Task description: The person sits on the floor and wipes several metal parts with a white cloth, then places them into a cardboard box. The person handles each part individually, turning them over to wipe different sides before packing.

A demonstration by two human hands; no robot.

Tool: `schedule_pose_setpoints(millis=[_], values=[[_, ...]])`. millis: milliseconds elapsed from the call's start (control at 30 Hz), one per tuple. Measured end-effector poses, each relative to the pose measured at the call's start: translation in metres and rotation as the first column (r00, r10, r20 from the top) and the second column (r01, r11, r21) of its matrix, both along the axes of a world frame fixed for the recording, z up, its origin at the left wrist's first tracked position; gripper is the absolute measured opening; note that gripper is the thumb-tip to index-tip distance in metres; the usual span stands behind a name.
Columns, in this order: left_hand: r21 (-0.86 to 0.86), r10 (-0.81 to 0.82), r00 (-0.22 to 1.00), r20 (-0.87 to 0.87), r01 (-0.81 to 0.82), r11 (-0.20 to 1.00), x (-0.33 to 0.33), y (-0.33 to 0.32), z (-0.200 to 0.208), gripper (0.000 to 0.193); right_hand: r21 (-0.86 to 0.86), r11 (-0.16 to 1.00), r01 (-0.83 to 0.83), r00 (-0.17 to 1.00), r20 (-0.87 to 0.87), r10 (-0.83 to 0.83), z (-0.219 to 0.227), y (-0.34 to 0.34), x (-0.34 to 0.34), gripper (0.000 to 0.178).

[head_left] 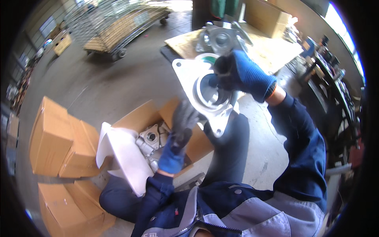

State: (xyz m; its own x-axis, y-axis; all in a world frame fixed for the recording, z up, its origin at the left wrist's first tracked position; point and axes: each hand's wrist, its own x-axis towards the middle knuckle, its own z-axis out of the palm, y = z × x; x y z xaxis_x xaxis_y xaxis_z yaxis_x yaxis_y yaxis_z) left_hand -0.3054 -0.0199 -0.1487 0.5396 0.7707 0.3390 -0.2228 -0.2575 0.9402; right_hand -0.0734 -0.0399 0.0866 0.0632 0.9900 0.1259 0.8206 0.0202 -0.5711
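Observation:
A bright silver metal flange casting (pixel 221 124) with a round central bore and corner holes is held up in front of me, tilted. My right hand (pixel 244 75), in a blue and black glove, is closed at its upper right rim, with fingertips at the bore. My left hand (pixel 183 124), in a dark-palmed glove, is beside the casting's left edge. It is smeared by motion, and whether it touches the casting is unclear. Below it stands an open cardboard box (pixel 199 148) holding several grey metal castings (pixel 151 136). A white foam sheet (pixel 122 152) hangs over its left side.
More metal castings (pixel 222 38) sit on a wooden-topped table (pixel 272 53) ahead, with a cardboard carton (pixel 266 17) behind. Closed cardboard boxes (pixel 53 138) stand at left. A wire cage trolley (pixel 118 33) is far left. A cluttered workbench (pixel 331 75) lines the right.

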Motion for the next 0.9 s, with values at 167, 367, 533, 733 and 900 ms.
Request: schedule_pose_setpoints(millis=[167,367,533,733,900], values=[[0.344,0.368,0.861,-0.351,-0.247,0.906,-0.043,-0.048,-0.013,0.05,0.032,0.988,-0.149,0.989,-0.019,0.149,-0.04,0.001,-0.066,0.043],[0.099,0.484,0.806,-0.34,-0.481,0.871,-0.105,-0.062,-0.01,0.031,0.099,0.973,-0.207,0.767,-0.601,0.224,-0.089,-0.008,-0.088,0.026],[-0.049,0.554,0.824,-0.118,-0.562,0.826,-0.139,-0.058,0.009,0.035,-0.003,0.968,-0.253,0.735,-0.65,0.19,-0.141,-0.017,-0.106,0.028],[-0.578,0.494,0.6,0.63,-0.063,0.814,-0.165,-0.072,-0.057,0.039,-0.154,0.948,-0.28,0.692,-0.716,0.088,-0.157,-0.021,-0.125,0.027],[-0.62,0.682,0.636,0.36,-0.383,0.684,-0.151,-0.057,-0.022,0.038,0.179,0.877,-0.446,0.506,-0.758,0.412,-0.11,0.005,-0.139,0.031]])
